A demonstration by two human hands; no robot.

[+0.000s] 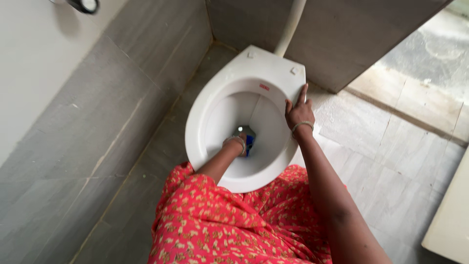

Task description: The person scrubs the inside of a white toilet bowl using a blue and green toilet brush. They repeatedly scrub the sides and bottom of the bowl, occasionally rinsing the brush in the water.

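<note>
scrubbing deep inside round white toilet bowl (215, 98): left hand (238, 143) wrapped around blue scrubber (249, 139); right hand (298, 111), fingers flat, at three o'clock rim.

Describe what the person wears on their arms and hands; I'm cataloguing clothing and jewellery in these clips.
Both forearms are bare, with no sleeves or gloves in view. The left hand has thin silver-coloured metal bangles at the wrist. The right hand has a similar thin metal bangle around its wrist. No rings can be made out. Below the arms shows a red garment with a small cream floral print.
</note>
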